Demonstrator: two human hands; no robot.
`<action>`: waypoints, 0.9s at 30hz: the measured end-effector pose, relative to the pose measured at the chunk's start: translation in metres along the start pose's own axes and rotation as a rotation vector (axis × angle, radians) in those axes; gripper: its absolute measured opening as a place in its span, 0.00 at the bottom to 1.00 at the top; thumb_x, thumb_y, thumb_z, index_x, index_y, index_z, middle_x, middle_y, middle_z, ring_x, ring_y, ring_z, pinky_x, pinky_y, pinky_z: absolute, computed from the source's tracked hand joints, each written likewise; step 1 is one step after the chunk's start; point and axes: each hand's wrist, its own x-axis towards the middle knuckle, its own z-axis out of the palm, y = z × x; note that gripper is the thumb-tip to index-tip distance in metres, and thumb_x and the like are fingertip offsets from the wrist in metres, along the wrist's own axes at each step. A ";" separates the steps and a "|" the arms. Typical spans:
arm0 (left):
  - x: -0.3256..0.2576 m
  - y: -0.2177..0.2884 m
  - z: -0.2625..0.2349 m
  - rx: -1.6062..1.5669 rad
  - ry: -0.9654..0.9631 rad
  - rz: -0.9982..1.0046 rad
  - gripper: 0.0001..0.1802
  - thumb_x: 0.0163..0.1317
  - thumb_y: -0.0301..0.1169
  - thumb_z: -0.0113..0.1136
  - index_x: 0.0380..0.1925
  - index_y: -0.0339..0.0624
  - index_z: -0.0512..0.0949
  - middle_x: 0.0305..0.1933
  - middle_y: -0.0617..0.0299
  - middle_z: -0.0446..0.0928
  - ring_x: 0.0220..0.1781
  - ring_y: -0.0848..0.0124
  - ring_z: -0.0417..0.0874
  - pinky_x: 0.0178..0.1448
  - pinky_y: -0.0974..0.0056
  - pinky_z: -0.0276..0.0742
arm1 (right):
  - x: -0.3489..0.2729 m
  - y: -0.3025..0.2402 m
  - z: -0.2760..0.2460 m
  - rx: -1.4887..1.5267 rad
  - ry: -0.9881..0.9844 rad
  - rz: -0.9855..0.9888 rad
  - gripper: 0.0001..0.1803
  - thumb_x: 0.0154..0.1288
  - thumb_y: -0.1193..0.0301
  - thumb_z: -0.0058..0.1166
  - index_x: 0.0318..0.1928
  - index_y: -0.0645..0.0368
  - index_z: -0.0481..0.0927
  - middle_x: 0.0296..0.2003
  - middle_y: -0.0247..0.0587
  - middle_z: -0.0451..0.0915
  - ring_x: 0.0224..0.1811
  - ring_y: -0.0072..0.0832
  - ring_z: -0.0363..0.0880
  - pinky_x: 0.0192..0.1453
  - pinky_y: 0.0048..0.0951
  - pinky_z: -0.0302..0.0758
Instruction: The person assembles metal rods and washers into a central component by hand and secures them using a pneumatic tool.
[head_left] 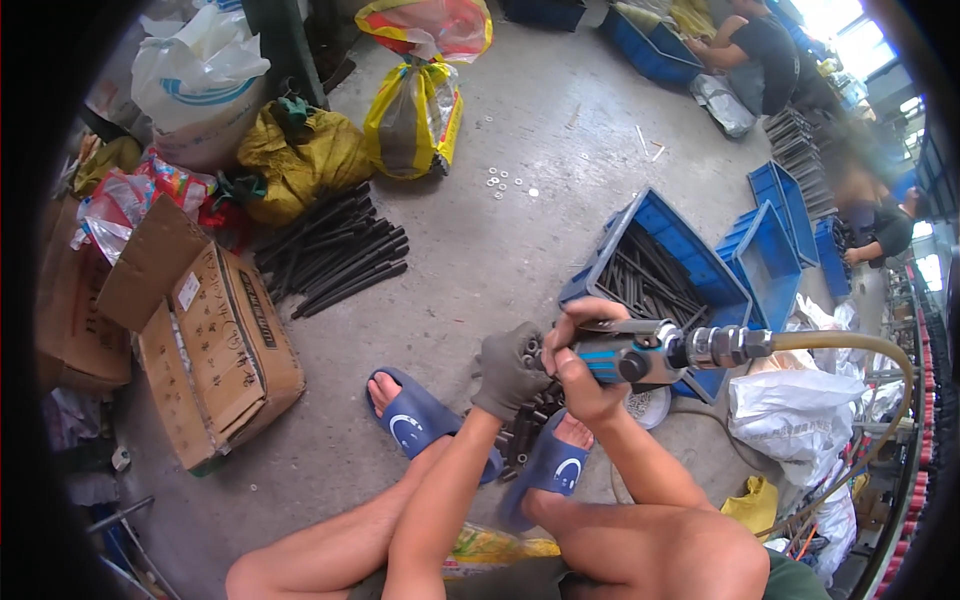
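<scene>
My left hand [507, 372], in a grey glove, is closed round a small dark part at the front of the tool; the fingers hide most of it. My bare right hand [590, 375] grips a pneumatic power tool [625, 358] in grey and blue, lying level with its front toward the left hand. A metal coupling [725, 346] joins the tool's rear to a yellowish air hose [850, 342]. Beneath the hands, between my slippered feet, several dark metal parts [518, 440] lie on the floor. A white tub of small pieces [648, 407] stands beside them, partly hidden by my right arm.
A blue crate [622, 222] of black rods stands ahead right, with more blue crates [765, 262] beyond. Black rods [335, 250] lie left, near a cardboard box [225, 350] and sacks [305, 155]. Washers [500, 183] dot the floor. Two people sit at far right.
</scene>
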 end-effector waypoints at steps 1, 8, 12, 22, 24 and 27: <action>0.001 0.002 0.001 0.009 0.001 -0.003 0.17 0.51 0.40 0.78 0.27 0.44 0.78 0.23 0.49 0.79 0.23 0.49 0.82 0.30 0.53 0.76 | 0.000 0.010 -0.008 -0.028 -0.011 -0.077 0.25 0.61 0.83 0.55 0.59 0.62 0.67 0.39 0.44 0.76 0.30 0.28 0.76 0.33 0.31 0.78; 0.007 -0.002 0.011 0.027 0.005 0.071 0.16 0.53 0.41 0.75 0.27 0.45 0.78 0.24 0.48 0.80 0.25 0.48 0.83 0.32 0.53 0.78 | -0.004 0.023 -0.019 -0.156 -0.021 -0.101 0.23 0.63 0.86 0.51 0.58 0.61 0.67 0.40 0.44 0.75 0.33 0.27 0.75 0.35 0.31 0.79; 0.009 -0.003 0.006 0.045 -0.021 0.072 0.14 0.56 0.40 0.72 0.27 0.45 0.77 0.24 0.47 0.79 0.25 0.47 0.83 0.32 0.52 0.77 | -0.006 0.030 -0.021 -0.122 -0.041 -0.089 0.24 0.63 0.87 0.50 0.59 0.60 0.66 0.40 0.43 0.75 0.34 0.26 0.76 0.37 0.31 0.79; 0.018 0.003 0.000 0.256 -0.120 0.092 0.15 0.65 0.43 0.70 0.30 0.43 0.80 0.25 0.45 0.81 0.27 0.45 0.85 0.32 0.51 0.78 | 0.011 0.002 -0.030 0.025 0.124 -0.088 0.33 0.65 0.78 0.57 0.72 0.64 0.68 0.41 0.40 0.77 0.33 0.26 0.77 0.36 0.29 0.79; 0.017 -0.009 -0.011 0.407 -0.147 0.147 0.17 0.66 0.45 0.71 0.32 0.44 0.81 0.24 0.46 0.81 0.27 0.46 0.87 0.33 0.50 0.80 | 0.005 -0.033 -0.046 0.086 0.251 -0.093 0.32 0.65 0.74 0.58 0.69 0.64 0.70 0.44 0.42 0.77 0.34 0.25 0.76 0.38 0.28 0.77; 0.067 0.003 -0.050 0.598 -0.072 -0.044 0.19 0.69 0.50 0.68 0.28 0.48 0.80 0.21 0.54 0.82 0.24 0.51 0.86 0.31 0.50 0.81 | -0.029 -0.054 -0.113 0.059 0.539 -0.091 0.29 0.64 0.72 0.57 0.66 0.65 0.73 0.45 0.42 0.78 0.36 0.24 0.75 0.41 0.26 0.76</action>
